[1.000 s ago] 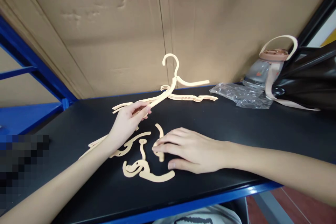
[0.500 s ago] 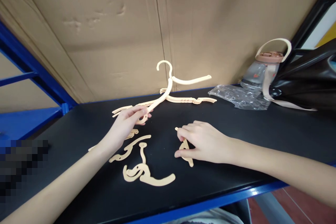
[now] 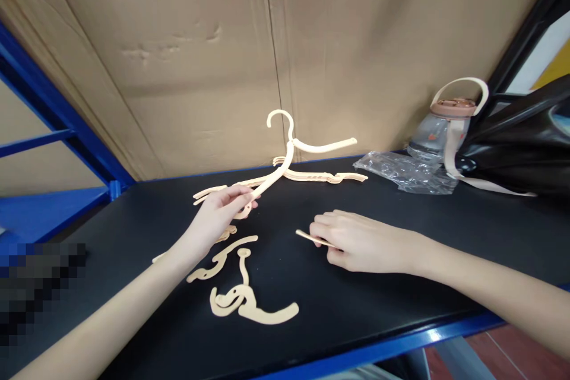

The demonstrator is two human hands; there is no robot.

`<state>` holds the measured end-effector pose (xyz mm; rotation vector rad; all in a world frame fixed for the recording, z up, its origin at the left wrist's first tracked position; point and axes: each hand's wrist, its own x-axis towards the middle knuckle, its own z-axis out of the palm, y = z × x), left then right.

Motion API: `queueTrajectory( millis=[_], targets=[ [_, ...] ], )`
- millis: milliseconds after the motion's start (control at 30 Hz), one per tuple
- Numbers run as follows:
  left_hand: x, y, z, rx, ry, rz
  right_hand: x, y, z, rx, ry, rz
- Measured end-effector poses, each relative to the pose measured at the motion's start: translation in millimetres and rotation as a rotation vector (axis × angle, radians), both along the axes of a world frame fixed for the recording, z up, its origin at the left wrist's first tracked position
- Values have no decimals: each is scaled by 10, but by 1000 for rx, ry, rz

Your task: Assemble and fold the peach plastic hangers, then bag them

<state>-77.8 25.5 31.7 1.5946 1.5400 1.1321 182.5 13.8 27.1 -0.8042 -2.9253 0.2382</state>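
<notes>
My left hand [image 3: 225,206] is closed on the lower end of one arm of a cream plastic clothes hanger [image 3: 278,170]. Its hook points up, and its other arm stretches to the right with a free end. My right hand [image 3: 356,241] grips a thin cream hanger piece [image 3: 307,236], seen edge-on and partly hidden by the fingers. Between my forearms lie a loose hanger arm [image 3: 222,257] and a folded hanger part [image 3: 269,314] with a small hook piece [image 3: 244,267]. Behind the held hanger, several stacked hangers [image 3: 312,176] rest on the table.
On the black tabletop [image 3: 392,285], crumpled clear plastic [image 3: 401,172] lies at the back right beside a water bottle [image 3: 439,127] with a strap. A cardboard wall [image 3: 200,71] closes off the back. A blue metal frame [image 3: 44,71] stands at the left, a black bag [image 3: 521,142] at the right.
My right hand has lifted the hanger piece from the tabletop and turned it edge-on, shifting slightly right. The left hand keeps its hold on the hanger. The whole view has shifted a little.
</notes>
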Motion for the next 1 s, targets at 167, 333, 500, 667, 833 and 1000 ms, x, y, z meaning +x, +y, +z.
queueTrajectory(
  millis=[167,333,500,667,833,1000],
  targets=[
    [-8,12,4,24,64,-11,38,149,31,111,97,50],
    [-46,-5,88,89,182,-75,276,415,220,344,342,-186],
    [-60,-47,161,149,269,-101,566,673,373,377,547,-525],
    [-71,-57,157,135,297,-113,625,731,384,-116,483,-389],
    [-116,-81,157,273,520,59,511,674,344,-285,565,-299],
    [89,-311,94,823,665,48,267,525,198,-336,884,-351]
  ],
)
